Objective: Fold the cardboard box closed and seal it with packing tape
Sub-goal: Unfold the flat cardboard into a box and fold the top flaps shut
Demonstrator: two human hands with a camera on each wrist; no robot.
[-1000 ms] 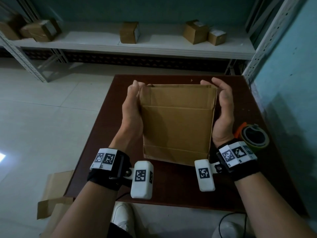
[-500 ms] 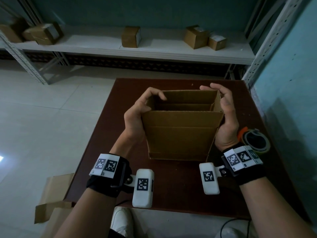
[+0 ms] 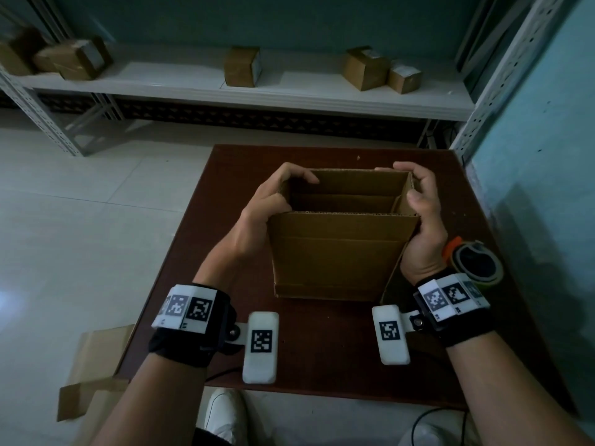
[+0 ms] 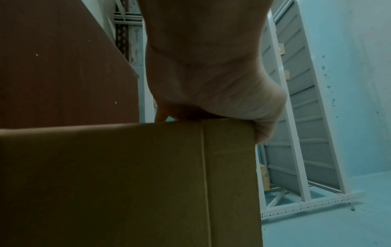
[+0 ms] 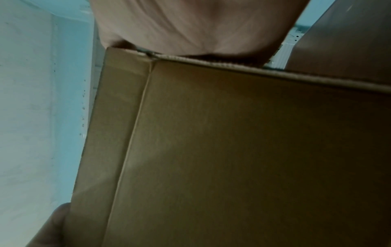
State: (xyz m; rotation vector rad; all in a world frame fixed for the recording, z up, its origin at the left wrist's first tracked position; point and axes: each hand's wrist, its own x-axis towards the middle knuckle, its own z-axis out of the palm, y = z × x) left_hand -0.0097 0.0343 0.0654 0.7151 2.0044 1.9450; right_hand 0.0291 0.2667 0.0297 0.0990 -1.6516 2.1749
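Observation:
A brown cardboard box (image 3: 338, 255) stands upright on the dark brown table (image 3: 322, 349), its top open and its flaps standing up. My left hand (image 3: 267, 204) grips the box's left wall, fingers curled over the far left corner of the rim. My right hand (image 3: 421, 220) grips the right wall, fingers hooked over the far right corner, thumb at the near corner. In the left wrist view the palm (image 4: 203, 66) sits against the box (image 4: 127, 183). In the right wrist view the palm (image 5: 190, 25) lies over the box's edge (image 5: 232, 150). A roll of packing tape (image 3: 476, 263) with an orange dispenser part lies right of my right wrist.
Behind the table a white shelf (image 3: 289, 91) carries several small cardboard boxes. A blue wall (image 3: 541, 156) runs close along the table's right side. Flat cardboard pieces (image 3: 93, 365) lie on the pale tiled floor at the lower left.
The box went from leaning flat-faced toward me to standing upright with its open top showing. Both hands shifted from the sides to hooking fingers over the far rim corners.

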